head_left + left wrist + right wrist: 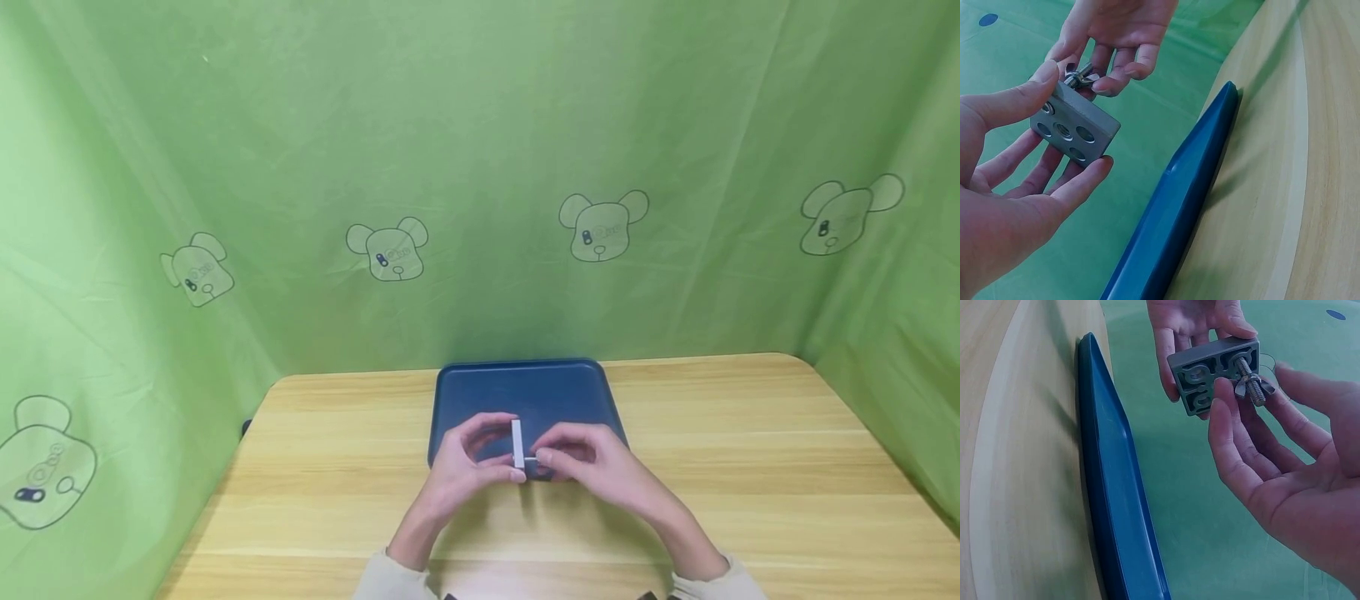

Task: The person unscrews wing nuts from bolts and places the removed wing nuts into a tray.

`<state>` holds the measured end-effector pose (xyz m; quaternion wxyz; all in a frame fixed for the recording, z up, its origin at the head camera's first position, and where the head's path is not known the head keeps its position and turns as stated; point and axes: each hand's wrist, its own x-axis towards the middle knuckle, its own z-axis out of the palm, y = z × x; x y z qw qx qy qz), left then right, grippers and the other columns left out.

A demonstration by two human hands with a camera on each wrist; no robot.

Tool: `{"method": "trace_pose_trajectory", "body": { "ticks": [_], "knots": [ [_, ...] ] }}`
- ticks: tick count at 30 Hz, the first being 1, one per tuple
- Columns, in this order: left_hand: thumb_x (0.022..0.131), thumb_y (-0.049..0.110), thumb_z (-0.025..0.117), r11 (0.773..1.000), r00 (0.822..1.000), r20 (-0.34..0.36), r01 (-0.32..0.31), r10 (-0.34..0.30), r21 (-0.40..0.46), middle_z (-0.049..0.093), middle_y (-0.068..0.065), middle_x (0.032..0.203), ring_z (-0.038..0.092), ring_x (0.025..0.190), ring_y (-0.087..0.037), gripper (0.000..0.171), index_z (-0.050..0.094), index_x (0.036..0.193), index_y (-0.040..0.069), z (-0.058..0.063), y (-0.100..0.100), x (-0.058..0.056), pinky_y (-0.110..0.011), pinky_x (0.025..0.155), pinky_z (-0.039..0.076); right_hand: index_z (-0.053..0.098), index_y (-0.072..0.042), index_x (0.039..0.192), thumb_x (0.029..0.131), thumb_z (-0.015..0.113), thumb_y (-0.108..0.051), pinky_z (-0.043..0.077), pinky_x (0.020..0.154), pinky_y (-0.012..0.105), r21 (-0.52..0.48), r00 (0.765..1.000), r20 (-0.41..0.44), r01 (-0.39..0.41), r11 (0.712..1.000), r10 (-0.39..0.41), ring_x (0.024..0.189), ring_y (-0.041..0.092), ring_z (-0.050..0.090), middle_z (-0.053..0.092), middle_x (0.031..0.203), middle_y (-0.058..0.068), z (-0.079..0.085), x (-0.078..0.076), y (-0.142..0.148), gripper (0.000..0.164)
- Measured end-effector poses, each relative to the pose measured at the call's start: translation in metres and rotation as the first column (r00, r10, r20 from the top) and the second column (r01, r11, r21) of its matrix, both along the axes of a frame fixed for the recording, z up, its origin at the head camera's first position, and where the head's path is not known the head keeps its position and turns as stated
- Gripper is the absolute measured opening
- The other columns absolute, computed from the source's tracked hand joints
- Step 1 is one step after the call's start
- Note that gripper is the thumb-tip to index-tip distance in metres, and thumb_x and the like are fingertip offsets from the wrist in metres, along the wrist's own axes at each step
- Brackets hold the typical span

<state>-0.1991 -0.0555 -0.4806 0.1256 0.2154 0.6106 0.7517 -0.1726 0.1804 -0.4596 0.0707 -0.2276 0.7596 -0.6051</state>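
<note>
Upright between thumb and fingers, my left hand (459,467) grips a small grey rectangular block (517,442) by its edges. In the left wrist view, the face with round holes of the block (1072,128) shows; the right wrist view shows its recessed other face. A threaded bolt (1259,397) sticks out near one corner of that recessed face, with a silver wing nut (1249,380) on it, apart from the block. My right hand (600,465) is at the bolt, thumb and fingers around the wing nut.
Under and behind the hands lies a dark blue tray (525,387) with a raised rim on the wooden table (337,475). Green cloth (487,125) with bear-head drawings hangs behind the table and along both sides.
</note>
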Motion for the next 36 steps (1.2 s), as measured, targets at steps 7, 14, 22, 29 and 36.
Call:
{"method": "trace_pose_trajectory", "body": {
  "ticks": [7,14,22,29,36],
  "knots": [
    [0.071,-0.016,0.082,1.000,1.000,-0.006,0.003,-0.003,-0.007,0.060,-0.016,0.139,0.055,0.132,-0.036,0.069,0.058,0.135,-0.007,-0.0013,0.0010,-0.0004,-0.044,0.104,0.057,0.070,0.005,0.110,0.103,0.062,-0.015,0.067,0.079,0.046,-0.007,1.000,-0.007,0.000,1.000,0.000,0.092,0.031,0.073,0.071,0.104,0.023,-0.0009,-0.0007,0.0011,0.023],
    [0.071,-0.017,0.081,1.000,1.000,-0.006,0.003,-0.003,-0.001,0.059,-0.016,0.139,0.054,0.132,-0.038,0.070,0.057,0.135,-0.008,-0.0023,0.0011,-0.0008,-0.044,0.104,0.056,0.071,0.005,0.111,0.100,0.067,-0.013,0.067,0.079,0.039,0.006,0.999,-0.038,-0.002,1.000,0.002,0.094,0.032,0.073,0.070,0.107,0.021,-0.0010,-0.0018,0.0016,0.021],
    [0.070,-0.017,0.082,1.000,1.000,-0.003,-0.003,0.003,-0.009,0.060,-0.016,0.138,0.055,0.132,-0.037,0.069,0.059,0.134,-0.005,-0.0018,0.0005,0.0000,-0.044,0.105,0.056,0.071,0.003,0.112,0.097,0.071,-0.012,0.066,0.085,0.036,0.014,1.000,-0.029,-0.005,1.000,0.005,0.098,0.029,0.073,0.072,0.108,0.016,-0.0007,-0.0018,0.0014,0.021],
    [0.070,-0.017,0.081,1.000,1.000,-0.003,0.000,0.000,-0.001,0.060,-0.016,0.139,0.054,0.133,-0.038,0.068,0.060,0.134,-0.004,-0.0021,0.0007,-0.0003,-0.044,0.105,0.056,0.071,-0.001,0.114,0.093,0.075,-0.011,0.065,0.085,0.033,0.018,1.000,-0.029,-0.011,1.000,0.011,0.096,0.031,0.073,0.073,0.107,0.012,-0.0017,-0.0018,0.0001,0.023],
    [0.070,-0.018,0.081,1.000,1.000,0.001,0.002,-0.002,0.000,0.060,-0.016,0.139,0.051,0.134,-0.043,0.068,0.061,0.134,-0.002,-0.0018,0.0014,-0.0003,-0.044,0.105,0.056,0.069,0.001,0.115,0.093,0.076,-0.010,0.065,0.082,0.032,0.017,1.000,-0.029,-0.010,1.000,0.011,0.092,0.028,0.074,0.073,0.105,0.014,-0.0009,-0.0003,-0.0002,0.026]
  ]
}}
